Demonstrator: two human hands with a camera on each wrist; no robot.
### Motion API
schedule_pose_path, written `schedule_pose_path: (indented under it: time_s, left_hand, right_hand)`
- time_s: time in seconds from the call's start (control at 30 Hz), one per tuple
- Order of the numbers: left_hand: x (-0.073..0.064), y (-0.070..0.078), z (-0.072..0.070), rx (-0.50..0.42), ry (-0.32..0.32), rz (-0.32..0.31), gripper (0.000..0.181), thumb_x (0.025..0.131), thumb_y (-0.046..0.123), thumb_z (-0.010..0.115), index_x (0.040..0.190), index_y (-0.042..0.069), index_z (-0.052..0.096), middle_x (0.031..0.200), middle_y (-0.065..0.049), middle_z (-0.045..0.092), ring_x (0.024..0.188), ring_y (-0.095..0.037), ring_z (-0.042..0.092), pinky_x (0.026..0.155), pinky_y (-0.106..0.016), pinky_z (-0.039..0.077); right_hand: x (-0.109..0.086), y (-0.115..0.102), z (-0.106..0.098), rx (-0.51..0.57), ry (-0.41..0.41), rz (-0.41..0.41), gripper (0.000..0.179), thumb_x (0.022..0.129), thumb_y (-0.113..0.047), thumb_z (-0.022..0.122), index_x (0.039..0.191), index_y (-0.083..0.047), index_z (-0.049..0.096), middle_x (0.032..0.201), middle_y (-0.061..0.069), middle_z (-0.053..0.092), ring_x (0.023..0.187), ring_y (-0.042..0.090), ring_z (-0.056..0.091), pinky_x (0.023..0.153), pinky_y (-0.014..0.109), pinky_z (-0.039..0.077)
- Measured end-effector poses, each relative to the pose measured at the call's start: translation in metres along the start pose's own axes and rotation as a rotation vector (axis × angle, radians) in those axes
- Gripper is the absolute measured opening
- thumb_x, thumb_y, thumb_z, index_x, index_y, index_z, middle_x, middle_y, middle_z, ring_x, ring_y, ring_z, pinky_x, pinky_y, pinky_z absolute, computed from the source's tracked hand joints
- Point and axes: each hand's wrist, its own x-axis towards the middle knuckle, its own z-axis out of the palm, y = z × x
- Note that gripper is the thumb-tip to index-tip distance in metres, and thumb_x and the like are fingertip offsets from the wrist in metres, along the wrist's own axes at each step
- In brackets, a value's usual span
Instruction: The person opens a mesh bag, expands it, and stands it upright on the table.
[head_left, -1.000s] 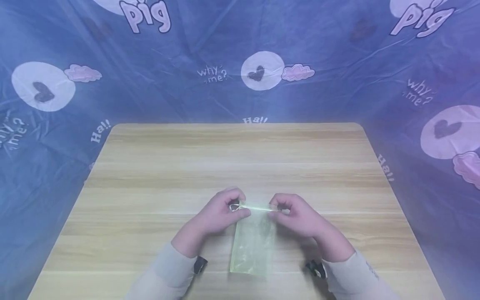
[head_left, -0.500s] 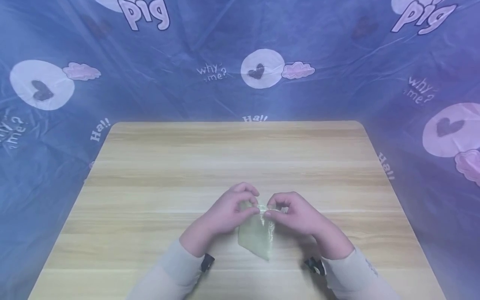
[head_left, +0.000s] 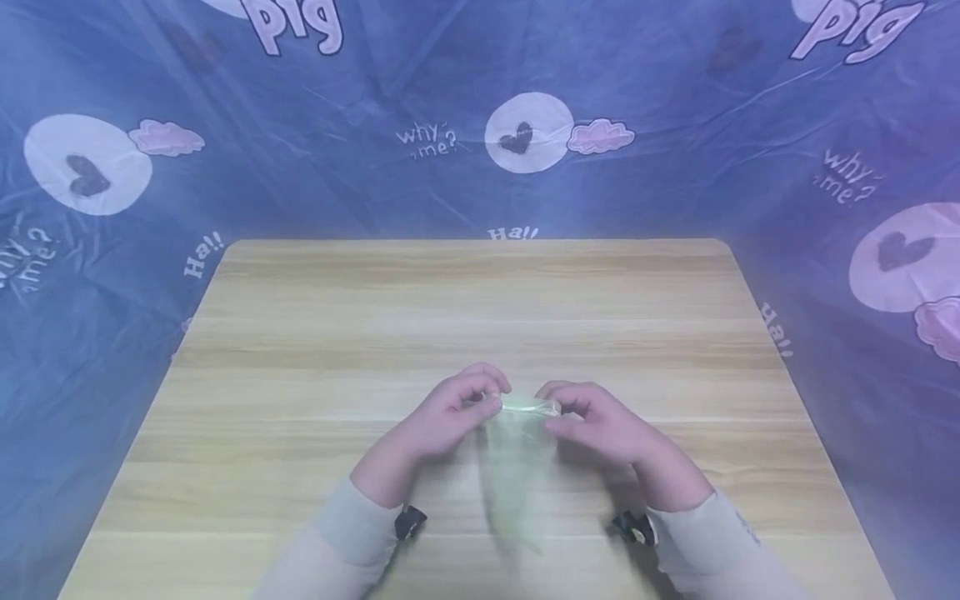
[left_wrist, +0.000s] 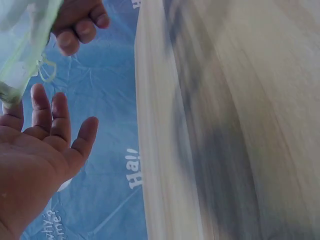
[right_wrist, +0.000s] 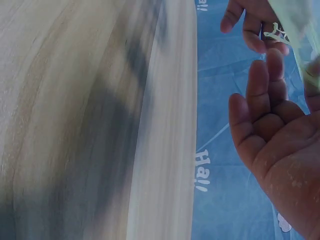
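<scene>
Green pouch (head_left: 516, 446) hung below the fingers (head_left: 490, 407), its top pinched by left hand (head_left: 453, 417) and right hand (head_left: 607, 425) at opposite ends; gentle, even tension seemed wisest.

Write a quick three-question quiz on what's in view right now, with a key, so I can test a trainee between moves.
1. True or false: the left hand and the right hand both hold the bag.
2. Choose the bag's colour: A black; B pale green; C red.
3. Fill in: at the top of the head view, the cloth behind the table reads "____", twice.

Key: 1 true; 2 B; 3 pig.
</scene>
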Motion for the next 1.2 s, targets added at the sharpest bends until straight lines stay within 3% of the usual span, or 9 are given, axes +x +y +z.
schedule_pose_path:
  time_s: [0.2,0.33,0.47,0.73,0.8,0.93,1.03,1.1,1.2]
  left_hand:
    - [0.0,-0.003,0.002,0.037,-0.006,-0.052,0.019,0.105,0.009,0.058,0.087,0.006,0.062,0.111,-0.01,0.068,0.112,-0.023,0.061,0.105,-0.046,0.049]
    - [-0.002,-0.003,0.005,0.079,0.015,-0.209,0.026,0.103,0.019,0.067,0.082,0.012,0.056,0.08,0.004,0.059,0.077,-0.012,0.057,0.074,-0.031,0.051]
    - [-0.001,0.001,0.007,0.088,0.027,-0.338,0.035,0.098,0.027,0.077,0.083,0.012,0.049,0.07,0.006,0.047,0.053,-0.008,0.04,0.052,-0.024,0.036]
    - [0.003,0.005,0.009,0.071,0.019,-0.323,0.04,0.094,0.024,0.081,0.09,0.011,0.044,0.061,0.008,0.04,0.047,-0.007,0.035,0.046,-0.022,0.031]
    - [0.004,0.004,0.01,0.073,0.009,-0.309,0.041,0.094,0.026,0.082,0.09,0.011,0.044,0.061,0.008,0.04,0.048,-0.007,0.035,0.047,-0.022,0.032]
    - [0.006,0.002,0.013,0.07,-0.006,-0.275,0.031,0.093,0.029,0.084,0.093,0.013,0.057,0.076,0.006,0.062,0.06,-0.008,0.049,0.056,-0.025,0.046]
    - [0.008,0.001,0.013,0.068,-0.014,-0.222,0.017,0.093,0.024,0.083,0.097,0.013,0.072,0.103,0.0,0.075,0.087,-0.013,0.066,0.081,-0.034,0.058]
    - [0.01,0.001,0.012,0.074,-0.025,-0.183,0.011,0.094,0.02,0.082,0.094,0.011,0.076,0.119,-0.005,0.075,0.11,-0.019,0.068,0.098,-0.04,0.055]
    - [0.01,0.003,0.011,0.075,-0.044,-0.151,0.014,0.095,0.016,0.079,0.086,0.006,0.076,0.134,-0.01,0.071,0.128,-0.027,0.064,0.11,-0.045,0.049]
  right_hand:
    - [0.003,0.0,-0.001,0.108,-0.019,-0.051,0.03,0.108,0.004,0.043,0.095,0.002,0.071,0.103,0.015,0.071,0.099,0.022,0.067,0.092,0.036,0.056]
    - [0.004,-0.002,0.0,0.108,-0.016,-0.039,0.028,0.109,0.001,0.045,0.094,0.002,0.069,0.099,0.007,0.07,0.093,0.019,0.066,0.088,0.035,0.056]
    - [0.003,-0.002,0.002,0.055,0.027,0.016,0.019,0.107,-0.002,0.055,0.092,0.002,0.066,0.092,-0.001,0.069,0.086,0.018,0.065,0.085,0.033,0.055]
    - [0.004,-0.003,0.006,0.02,0.059,0.066,0.01,0.098,0.003,0.067,0.091,-0.004,0.065,0.09,0.002,0.07,0.086,0.017,0.067,0.086,0.034,0.057]
    - [0.004,-0.005,0.007,0.01,0.073,0.091,0.011,0.096,0.003,0.07,0.089,-0.005,0.065,0.09,0.001,0.07,0.086,0.016,0.066,0.085,0.033,0.057]
    - [0.005,-0.008,0.009,-0.014,0.105,0.133,0.015,0.093,0.004,0.073,0.086,-0.005,0.064,0.088,-0.001,0.07,0.083,0.014,0.064,0.08,0.031,0.057]
    - [0.005,-0.008,0.009,-0.027,0.122,0.142,0.016,0.092,0.005,0.073,0.084,-0.005,0.064,0.085,0.0,0.07,0.081,0.014,0.063,0.078,0.031,0.057]
    - [0.005,-0.009,0.009,-0.033,0.119,0.139,0.014,0.093,0.005,0.073,0.085,-0.005,0.066,0.084,0.003,0.071,0.081,0.014,0.064,0.079,0.031,0.057]
    - [0.005,-0.008,0.009,-0.03,0.102,0.134,0.01,0.095,0.004,0.071,0.089,-0.005,0.071,0.086,0.009,0.072,0.083,0.014,0.065,0.081,0.032,0.056]
